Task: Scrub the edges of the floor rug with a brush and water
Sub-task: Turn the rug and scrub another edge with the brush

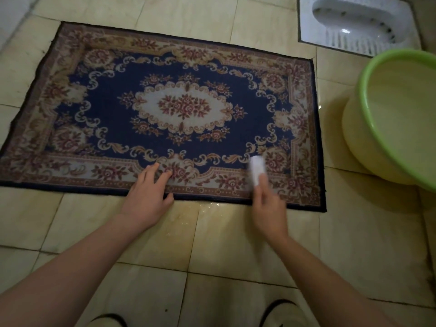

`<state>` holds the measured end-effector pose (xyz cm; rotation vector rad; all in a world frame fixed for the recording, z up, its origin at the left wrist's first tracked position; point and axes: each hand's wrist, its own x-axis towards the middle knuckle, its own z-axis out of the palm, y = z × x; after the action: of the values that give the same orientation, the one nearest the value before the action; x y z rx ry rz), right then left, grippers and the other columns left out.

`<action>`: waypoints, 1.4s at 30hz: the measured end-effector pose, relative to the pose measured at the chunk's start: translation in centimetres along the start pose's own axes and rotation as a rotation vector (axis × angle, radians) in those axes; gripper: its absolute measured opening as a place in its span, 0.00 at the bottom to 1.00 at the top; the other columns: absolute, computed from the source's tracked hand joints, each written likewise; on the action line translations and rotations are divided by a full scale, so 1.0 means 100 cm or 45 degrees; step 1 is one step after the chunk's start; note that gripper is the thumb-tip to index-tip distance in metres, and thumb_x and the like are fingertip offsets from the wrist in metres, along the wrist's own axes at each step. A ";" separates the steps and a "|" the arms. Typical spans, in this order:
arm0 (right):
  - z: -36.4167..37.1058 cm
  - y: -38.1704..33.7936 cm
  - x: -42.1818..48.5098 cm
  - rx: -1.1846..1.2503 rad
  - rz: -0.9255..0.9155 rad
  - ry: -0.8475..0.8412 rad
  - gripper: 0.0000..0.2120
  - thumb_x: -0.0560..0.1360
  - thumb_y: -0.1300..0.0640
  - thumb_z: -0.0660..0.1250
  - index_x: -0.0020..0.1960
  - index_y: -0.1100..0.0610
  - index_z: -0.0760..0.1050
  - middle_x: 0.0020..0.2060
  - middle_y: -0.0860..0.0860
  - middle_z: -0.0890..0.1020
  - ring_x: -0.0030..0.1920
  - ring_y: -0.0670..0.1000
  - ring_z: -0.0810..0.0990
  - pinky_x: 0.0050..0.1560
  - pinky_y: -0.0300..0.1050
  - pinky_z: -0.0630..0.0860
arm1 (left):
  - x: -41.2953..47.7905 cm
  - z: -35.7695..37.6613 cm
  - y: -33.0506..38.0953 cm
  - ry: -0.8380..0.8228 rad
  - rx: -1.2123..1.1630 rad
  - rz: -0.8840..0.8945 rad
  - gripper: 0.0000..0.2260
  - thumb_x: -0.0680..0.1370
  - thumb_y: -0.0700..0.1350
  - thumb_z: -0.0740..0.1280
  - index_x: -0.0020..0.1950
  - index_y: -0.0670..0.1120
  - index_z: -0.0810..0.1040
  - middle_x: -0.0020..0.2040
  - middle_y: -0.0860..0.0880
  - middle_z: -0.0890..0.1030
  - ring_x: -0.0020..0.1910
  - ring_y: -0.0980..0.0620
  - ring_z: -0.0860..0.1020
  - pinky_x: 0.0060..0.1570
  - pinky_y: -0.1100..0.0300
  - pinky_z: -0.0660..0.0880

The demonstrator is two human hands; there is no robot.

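The right hand (267, 208) is closed around the near end of a white brush (257, 169), which looks like smooth plastic; it is blurred, so the bristles cannot be made out. The brush's long axis points away from the person, across the near border of the rug (179, 107), and its far end lies over the woven pattern near the near right corner. The dark bound edge runs left to right just under this hand, so I judge the next strokes should go sideways along that edge.

The left hand (147, 194) is open, palm down, its fingers spread and pressed flat on the same near border, to the left of the brush and apart from it. It holds nothing and seems to keep the rug in place.

The rug is a flat, short-pile rectangle, long side left to right, on glossy beige tiles (212, 256); small wet spots shine just beside the near edge. A green plastic basin (368, 107) stands at the right, nearer to the right hand.
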<state>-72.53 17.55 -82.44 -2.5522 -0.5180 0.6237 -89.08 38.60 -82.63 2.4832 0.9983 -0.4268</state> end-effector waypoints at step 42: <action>0.037 -0.044 -0.031 -0.308 -0.480 -0.513 0.24 0.83 0.46 0.47 0.77 0.44 0.48 0.43 0.56 0.82 0.36 0.51 0.80 0.38 0.48 0.80 | 0.003 -0.010 -0.004 0.006 0.068 0.034 0.28 0.78 0.57 0.62 0.76 0.55 0.58 0.76 0.50 0.57 0.74 0.49 0.55 0.65 0.51 0.70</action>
<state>-78.04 21.09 -82.11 -2.4436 -1.2456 0.9839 -89.02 39.56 -82.01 2.5432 0.9666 -0.4452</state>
